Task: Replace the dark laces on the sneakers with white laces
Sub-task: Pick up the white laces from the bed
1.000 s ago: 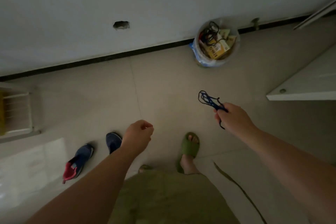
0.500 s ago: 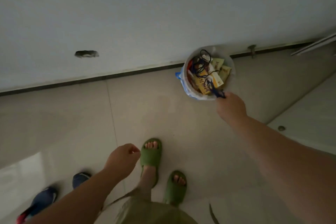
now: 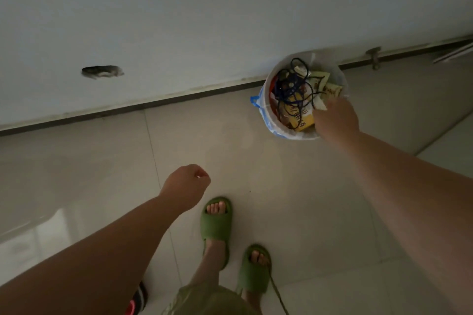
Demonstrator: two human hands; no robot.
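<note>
The right hand (image 3: 335,119) hangs over the near rim of the trash bin (image 3: 268,112), back of the hand up, so whether its grip is apart or pinching a strand cannot be told. The dark laces (image 3: 294,89) lie tangled on the wrappers inside. The left hand (image 3: 185,186) is curled, holding nothing. A clean drop probably needs every loop inside the liner, none draped over the rim.
</note>
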